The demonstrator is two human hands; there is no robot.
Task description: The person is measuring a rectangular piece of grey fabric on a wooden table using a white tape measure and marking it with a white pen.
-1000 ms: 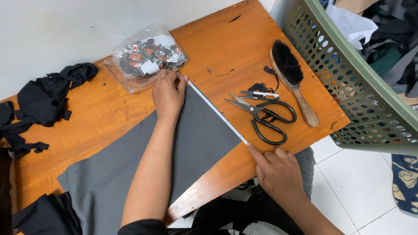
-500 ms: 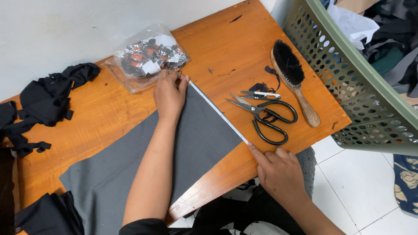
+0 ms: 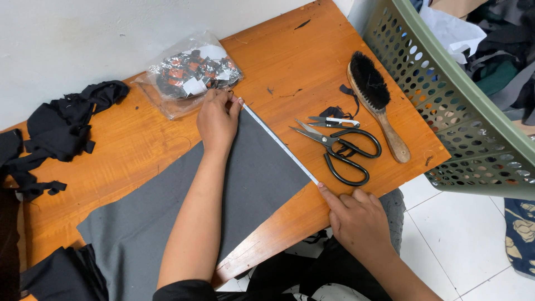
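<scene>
We are stretching a white measuring tape (image 3: 277, 140) along the right edge of a grey cloth (image 3: 167, 217) lying flat on the orange wooden table (image 3: 278, 50). Our left hand (image 3: 217, 118) is pressing, fingers curled, on the tape's far end; our right hand (image 3: 356, 220) is pinching its near end at the table's front edge. Black scissors (image 3: 340, 150), small snips (image 3: 332, 120) and a brush (image 3: 376, 103) are lying just beside the tape.

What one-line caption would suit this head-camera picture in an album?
Left hand and right hand stretch a white measuring tape along the grey fabric, beside black scissors.
</scene>
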